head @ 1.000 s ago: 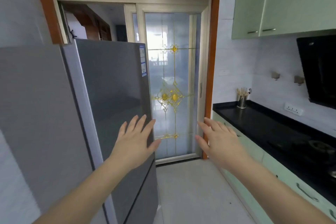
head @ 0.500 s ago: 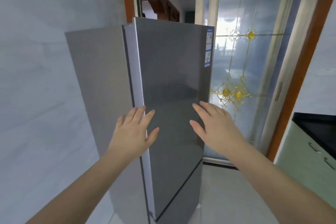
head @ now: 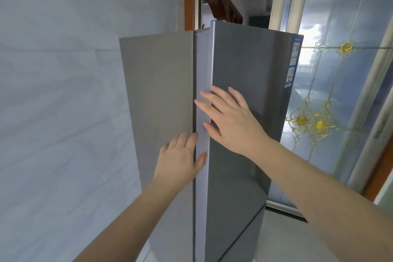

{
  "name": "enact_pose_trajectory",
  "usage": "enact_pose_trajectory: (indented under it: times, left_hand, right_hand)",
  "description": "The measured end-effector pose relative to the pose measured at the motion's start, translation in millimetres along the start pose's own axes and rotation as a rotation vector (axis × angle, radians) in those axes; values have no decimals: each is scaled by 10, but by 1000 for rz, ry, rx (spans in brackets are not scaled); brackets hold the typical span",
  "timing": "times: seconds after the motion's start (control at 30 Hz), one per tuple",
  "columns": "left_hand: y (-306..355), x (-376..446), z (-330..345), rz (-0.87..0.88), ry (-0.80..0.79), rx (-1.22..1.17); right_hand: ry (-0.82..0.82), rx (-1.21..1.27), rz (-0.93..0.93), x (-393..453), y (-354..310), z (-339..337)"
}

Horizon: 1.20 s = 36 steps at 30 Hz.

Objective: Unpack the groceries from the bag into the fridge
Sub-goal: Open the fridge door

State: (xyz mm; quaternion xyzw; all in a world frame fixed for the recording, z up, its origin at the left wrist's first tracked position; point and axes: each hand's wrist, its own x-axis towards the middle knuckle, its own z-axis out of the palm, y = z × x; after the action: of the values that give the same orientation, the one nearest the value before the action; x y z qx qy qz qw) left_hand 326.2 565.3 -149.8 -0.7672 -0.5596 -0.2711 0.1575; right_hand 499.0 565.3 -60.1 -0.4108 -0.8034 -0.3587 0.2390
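Observation:
A tall grey fridge (head: 161,95) stands against the tiled wall with its doors closed. Its glossy front door (head: 251,66) faces right and carries a blue label (head: 293,62) at its far upper edge. My right hand (head: 231,119) is open, fingers spread over the near edge of the door. Below it, my left hand (head: 180,157) is open too, its fingertips at the seam between the door edge and the fridge side. Neither hand holds anything. No grocery bag is in view.
A pale tiled wall (head: 59,91) fills the left. Behind the fridge is a wood-framed doorway (head: 189,2) with a sliding glass door (head: 340,95) bearing gold ornaments. A light tiled floor (head: 282,238) lies to the right of the fridge.
The view has swung left and closer to the fridge. My right hand has crossed from the door front to its near edge; my left hand has come to the seam below it.

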Motion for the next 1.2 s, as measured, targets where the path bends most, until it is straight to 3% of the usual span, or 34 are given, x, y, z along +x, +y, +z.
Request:
enact_pose_trajectory:
  times: [0.4, 0.6, 0.8, 0.97, 1.2]
  left_hand:
    - [371, 253, 179, -127, -60, 2]
    - [463, 293, 271, -222, 11, -160]
    - [424, 257, 317, -185, 53, -224]
    - [469, 228, 300, -71, 80, -208]
    - [833, 61, 213, 452, 229, -149]
  right_hand:
    - [-22, -294, -339, 141, 426, 149]
    - [33, -242, -335, 234, 368, 257]
    - [66, -270, -336, 162, 367, 279]
    - [56, -231, -341, 16, 479, 167]
    - [167, -161, -223, -699, 670, -227]
